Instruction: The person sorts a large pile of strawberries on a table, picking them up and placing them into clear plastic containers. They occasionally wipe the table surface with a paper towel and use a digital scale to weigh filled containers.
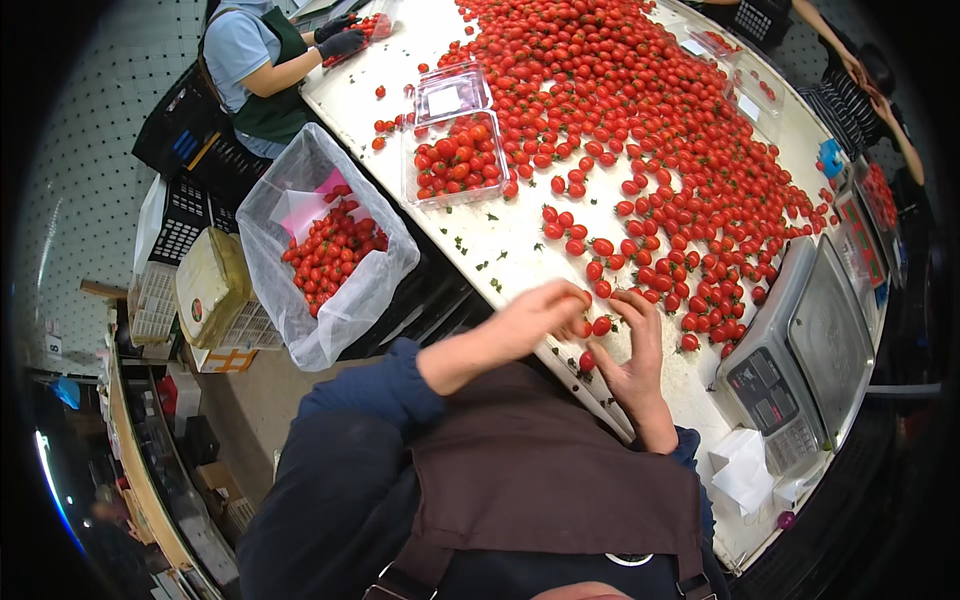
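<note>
My left hand (551,316) is blurred over the near edge of the white table (517,259). Cherry tomatoes show red at its fingertips, partly covered, and whether it grips them is unclear. Opposite it, my right hand (636,341) rests low with thumb and fingers apart. A cherry tomato (601,325) with a green calyx lies in the gap between the hands. Close to my right thumb, another tomato (586,361) sits by the table's edge. Beyond the hands spreads a large heap of cherry tomatoes (600,67), with loose ones scattered towards me.
An open clear plastic clamshell (454,161) holds tomatoes. Left of the table, a crate with a plastic liner (262,180) contains more tomatoes. A digital scale (795,360) stands right, beside crumpled white paper (741,471). A gloved co-worker (262,67) handles a tomato pack at upper left.
</note>
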### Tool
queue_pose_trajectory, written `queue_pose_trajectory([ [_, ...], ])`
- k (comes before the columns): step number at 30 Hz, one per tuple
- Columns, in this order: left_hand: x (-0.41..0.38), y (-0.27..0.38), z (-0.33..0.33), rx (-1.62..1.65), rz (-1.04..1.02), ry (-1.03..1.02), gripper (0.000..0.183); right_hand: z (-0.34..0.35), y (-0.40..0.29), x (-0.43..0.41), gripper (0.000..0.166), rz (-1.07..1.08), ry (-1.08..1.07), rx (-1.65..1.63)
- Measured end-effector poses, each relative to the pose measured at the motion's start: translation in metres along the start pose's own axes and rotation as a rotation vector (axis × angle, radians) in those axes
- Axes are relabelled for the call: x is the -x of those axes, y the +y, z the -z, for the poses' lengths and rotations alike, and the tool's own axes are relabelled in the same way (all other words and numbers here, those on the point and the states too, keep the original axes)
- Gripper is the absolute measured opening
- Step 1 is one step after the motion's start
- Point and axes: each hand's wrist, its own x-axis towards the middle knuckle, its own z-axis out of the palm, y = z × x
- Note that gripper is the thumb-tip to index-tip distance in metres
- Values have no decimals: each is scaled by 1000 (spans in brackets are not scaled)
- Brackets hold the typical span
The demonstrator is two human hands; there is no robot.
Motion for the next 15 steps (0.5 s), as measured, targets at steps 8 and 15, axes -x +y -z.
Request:
queue_pose_trajectory([
  [8, 73, 51, 168, -1389, -548, 1262, 24, 25, 62, 4, 46, -186, 127, 219],
  [15, 31, 23, 89, -1127, -598, 798, 26, -2, 106, -30, 64, -303, -36, 806],
])
